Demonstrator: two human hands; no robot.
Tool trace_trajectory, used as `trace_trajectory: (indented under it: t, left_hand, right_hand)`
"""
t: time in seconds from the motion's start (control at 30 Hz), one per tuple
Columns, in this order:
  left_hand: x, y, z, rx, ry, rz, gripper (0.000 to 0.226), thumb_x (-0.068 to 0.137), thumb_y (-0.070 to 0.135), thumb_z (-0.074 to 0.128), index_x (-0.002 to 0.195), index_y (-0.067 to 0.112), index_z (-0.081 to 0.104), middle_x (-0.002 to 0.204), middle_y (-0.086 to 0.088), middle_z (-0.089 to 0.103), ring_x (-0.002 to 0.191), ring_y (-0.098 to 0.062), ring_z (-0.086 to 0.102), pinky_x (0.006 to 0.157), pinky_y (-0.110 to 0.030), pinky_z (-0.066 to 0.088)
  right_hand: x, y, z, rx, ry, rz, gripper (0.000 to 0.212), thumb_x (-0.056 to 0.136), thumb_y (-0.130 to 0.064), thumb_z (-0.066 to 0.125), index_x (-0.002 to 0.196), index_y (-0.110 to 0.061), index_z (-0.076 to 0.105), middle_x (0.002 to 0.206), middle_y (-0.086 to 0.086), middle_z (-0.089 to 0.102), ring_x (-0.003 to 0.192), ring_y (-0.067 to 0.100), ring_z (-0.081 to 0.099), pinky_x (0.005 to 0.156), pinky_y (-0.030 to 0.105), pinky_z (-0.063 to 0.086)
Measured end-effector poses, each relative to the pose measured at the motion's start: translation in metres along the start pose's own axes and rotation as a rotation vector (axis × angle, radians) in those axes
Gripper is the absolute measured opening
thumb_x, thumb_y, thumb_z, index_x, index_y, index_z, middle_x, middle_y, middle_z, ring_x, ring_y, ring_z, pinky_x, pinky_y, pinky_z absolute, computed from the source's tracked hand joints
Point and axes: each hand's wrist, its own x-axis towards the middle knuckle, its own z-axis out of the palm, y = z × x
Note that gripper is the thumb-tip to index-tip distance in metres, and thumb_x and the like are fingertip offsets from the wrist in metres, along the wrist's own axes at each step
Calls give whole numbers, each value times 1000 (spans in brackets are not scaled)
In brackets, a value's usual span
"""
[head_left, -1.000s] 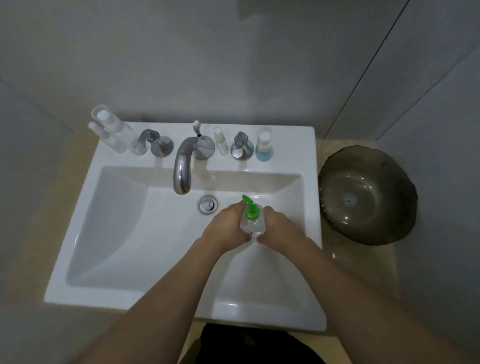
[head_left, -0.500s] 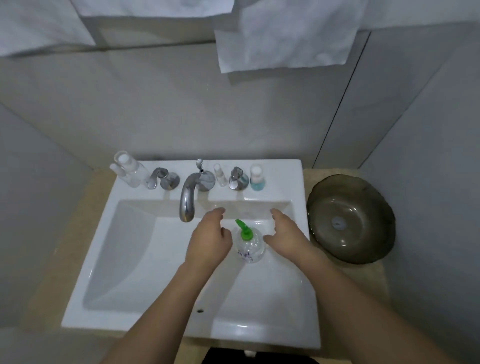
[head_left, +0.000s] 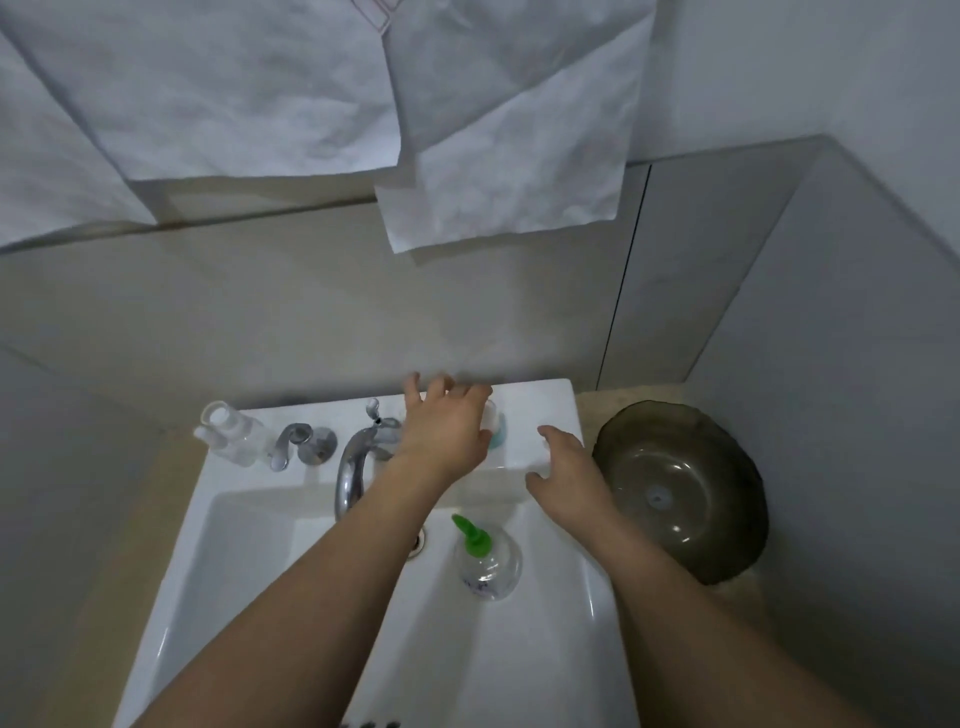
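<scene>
The left hand reaches over the back ledge of the sink, its fingers spread wide and gripping nothing that shows. A teal bottle stands just beside its palm; whether they touch, I cannot tell. The right hand hovers over the sink's right rim, fingers loosely apart and empty. The pump bottle stands upright in the basin, near the drain, apart from both hands. A dark bowl sits on the table at right.
</scene>
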Motion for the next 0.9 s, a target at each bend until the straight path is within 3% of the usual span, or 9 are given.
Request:
trace_trajectory:
  t: [0.13,0.3,0.47,0.6,0.7,0.8,0.9]
  left_hand:
    - [16,2,4,24,-71,17,49,94,32,55,142,24,46,135,-2,60,140,-26,33,116,-56,-7]
    - [26,7,6,23,-88,21,30,91,23,54,120,19,61,112,-3,67,132,-26,39,113,-51,-9]
    - [18,5,-1,10,-43,32,29,93,27,52,119,20,61,108,1,69,127,-23,42,109,-47,-11]
    - [-6,2,-19,-105,31,14,36,92,34,56,128,26,58,115,7,66,128,-18,42,112,-42,3]
    - [-33,-6,-32,-144,76,54,36,90,35,57,126,27,59,113,7,67,118,-18,52,99,-33,18]
    - [-67,-15,-36,-213,49,57,36,90,32,58,125,24,58,110,4,69,107,-22,61,97,-32,25]
    - [-101,-25,-31,-381,5,5,36,88,25,62,124,20,60,109,0,70,105,-26,63,91,-33,43]
  right_hand:
    - [13,9,4,-17,3,13,65,88,-14,60,147,-10,35,149,10,40,136,26,38,112,31,31]
    - [24,12,8,-86,13,-10,63,89,-16,60,147,-9,36,150,9,40,137,25,36,114,29,25]
    - [19,11,8,-71,25,-17,64,89,-17,60,148,-11,35,150,9,40,136,26,37,113,31,28]
    - [-3,0,6,-38,49,-65,67,90,-20,60,149,-11,30,151,8,38,136,26,37,112,33,31]
    - [-28,-11,17,-17,52,-142,70,92,-25,61,151,-14,26,151,5,36,135,23,38,111,34,33]
    - [-53,-21,39,40,35,-185,71,91,-29,64,151,-18,26,149,0,39,133,18,41,110,34,37]
    - [-72,-31,63,70,-27,-199,68,89,-33,65,147,-21,31,141,-4,49,125,15,49,103,33,44]
